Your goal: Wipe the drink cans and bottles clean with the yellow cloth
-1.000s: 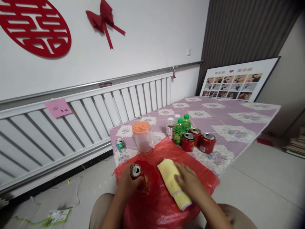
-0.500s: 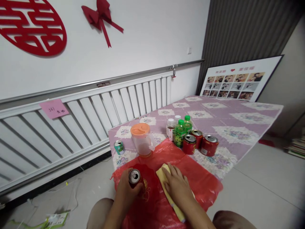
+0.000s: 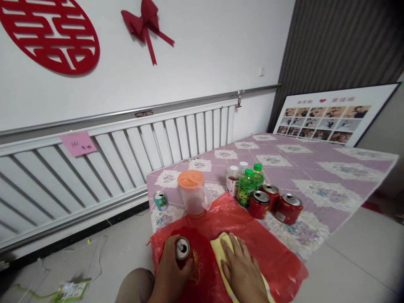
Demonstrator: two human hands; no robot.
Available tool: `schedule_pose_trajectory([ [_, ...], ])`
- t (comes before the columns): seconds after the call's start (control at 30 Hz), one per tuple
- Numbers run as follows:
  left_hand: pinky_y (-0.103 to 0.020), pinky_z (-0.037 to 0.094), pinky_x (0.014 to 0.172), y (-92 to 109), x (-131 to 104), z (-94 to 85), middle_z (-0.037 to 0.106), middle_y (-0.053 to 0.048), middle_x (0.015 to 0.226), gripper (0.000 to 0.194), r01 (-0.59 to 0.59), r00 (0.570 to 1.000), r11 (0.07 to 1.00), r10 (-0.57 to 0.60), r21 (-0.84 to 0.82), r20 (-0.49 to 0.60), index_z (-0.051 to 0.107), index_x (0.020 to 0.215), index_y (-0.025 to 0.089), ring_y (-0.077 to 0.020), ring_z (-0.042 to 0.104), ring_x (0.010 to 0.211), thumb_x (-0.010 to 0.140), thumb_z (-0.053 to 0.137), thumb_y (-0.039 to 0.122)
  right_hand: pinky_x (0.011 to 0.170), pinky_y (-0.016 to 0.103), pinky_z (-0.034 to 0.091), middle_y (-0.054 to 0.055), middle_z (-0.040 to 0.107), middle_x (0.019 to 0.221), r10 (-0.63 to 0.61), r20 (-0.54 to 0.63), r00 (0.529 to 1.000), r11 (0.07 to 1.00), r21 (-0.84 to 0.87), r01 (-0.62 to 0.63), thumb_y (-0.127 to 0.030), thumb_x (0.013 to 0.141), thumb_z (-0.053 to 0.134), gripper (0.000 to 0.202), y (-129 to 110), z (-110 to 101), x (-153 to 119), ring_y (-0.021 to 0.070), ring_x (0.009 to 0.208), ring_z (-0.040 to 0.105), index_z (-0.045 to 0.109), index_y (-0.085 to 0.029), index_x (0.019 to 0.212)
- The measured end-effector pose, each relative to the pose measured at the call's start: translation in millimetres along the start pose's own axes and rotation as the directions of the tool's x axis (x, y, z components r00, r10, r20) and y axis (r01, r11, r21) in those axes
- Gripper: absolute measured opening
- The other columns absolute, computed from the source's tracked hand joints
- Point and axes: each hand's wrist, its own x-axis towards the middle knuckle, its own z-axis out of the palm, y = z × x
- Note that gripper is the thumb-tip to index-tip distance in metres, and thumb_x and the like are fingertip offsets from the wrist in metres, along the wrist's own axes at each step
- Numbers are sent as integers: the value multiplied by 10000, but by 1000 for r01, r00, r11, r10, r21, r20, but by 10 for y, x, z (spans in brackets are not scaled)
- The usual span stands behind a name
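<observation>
My left hand (image 3: pixel 174 265) is wrapped round a dark red drink can (image 3: pixel 182 249) with an opened top, held upright over a dark red scalloped plate or mat (image 3: pixel 198 240) with a gold print. My right hand (image 3: pixel 241 265) lies flat on a folded yellow cloth (image 3: pixel 219 246), fingers slightly apart. The cloth rests on a crumpled red plastic sheet (image 3: pixel 268 248). Beyond my hands stands a clear pitcher (image 3: pixel 192 200) with an orange lid, and left of it a small green can (image 3: pixel 160 202).
Several bottles with white or green caps, including a green bottle (image 3: pixel 245 191), stand beside three red cans (image 3: pixel 288 209). A floral tablecloth (image 3: pixel 284 168) covers the table. A white radiator (image 3: pixel 135 155) runs along the wall, and a power strip (image 3: pixel 74 290) lies on the floor.
The view has shifted slightly, so the scene sits lower and further right. My right hand has flattened out on the cloth. My left hand keeps hold of the can.
</observation>
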Motion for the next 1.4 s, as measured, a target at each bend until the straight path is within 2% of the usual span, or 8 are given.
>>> schedule_pose_trajectory([
  [0.33,-505,519,1081,30,-37,-23,669,-122,1314,558,21,999,999,-20,-36,35,585,1263,195,-311,651,1222,711,667,179,1016,610,499,111,427,1608,9,-11,1000,997,78,-8,-271,915,501,535,1,-27,-15,401,1448,420,579,-263,1444],
  [0.5,-549,470,1137,24,-57,-17,663,-141,1333,623,19,998,998,-16,-65,55,584,1278,178,-337,617,1280,661,670,153,1081,596,458,131,430,1606,4,-12,1000,975,220,-1,-367,919,534,619,87,-32,-11,371,1466,403,478,-232,1521],
  [0.73,-533,478,1150,47,-109,20,638,-162,1384,699,-31,991,993,46,-116,127,556,1345,172,-354,600,1317,664,714,178,1189,589,332,142,421,1606,-86,-107,991,880,459,126,-312,819,667,763,6,-270,-200,358,1488,368,444,-223,1543],
  [0.87,-520,490,1145,168,-156,136,612,-170,1420,772,-102,979,982,127,-157,157,518,1389,176,-362,581,1340,645,718,157,1177,562,379,137,494,1558,-136,-77,988,779,607,155,-254,688,762,874,-195,-84,-324,378,1429,459,489,-232,1517],
  [0.93,-520,491,1142,259,-193,224,603,-173,1424,834,-110,981,981,133,-162,139,497,1410,173,-367,585,1330,605,712,137,1127,563,446,159,559,1497,-51,-107,993,758,643,108,-228,665,755,834,-258,43,-365,394,1371,527,547,-215,1472],
  [1.0,-528,478,1150,359,-233,308,594,-178,1426,865,-130,982,979,149,-157,113,481,1429,168,-371,581,1329,593,699,133,1092,524,495,132,625,1435,33,-149,988,734,675,78,-207,759,668,679,-278,92,-416,359,1310,595,589,-242,1433],
  [1.13,-521,470,1153,576,-288,426,592,-172,1427,851,-157,976,977,175,-142,129,483,1445,186,-362,578,1329,624,703,149,1083,441,519,88,669,1386,113,-217,969,695,715,79,-178,830,560,620,-244,-60,-554,309,1276,628,578,-271,1443],
  [1.4,-574,469,1129,836,-242,436,570,-191,1443,886,-248,958,963,260,-106,122,511,1454,222,-437,511,1371,647,847,363,1057,448,527,129,696,1325,255,-191,948,646,763,-20,-256,652,702,801,123,-256,-450,336,1232,652,532,-191,1432],
])
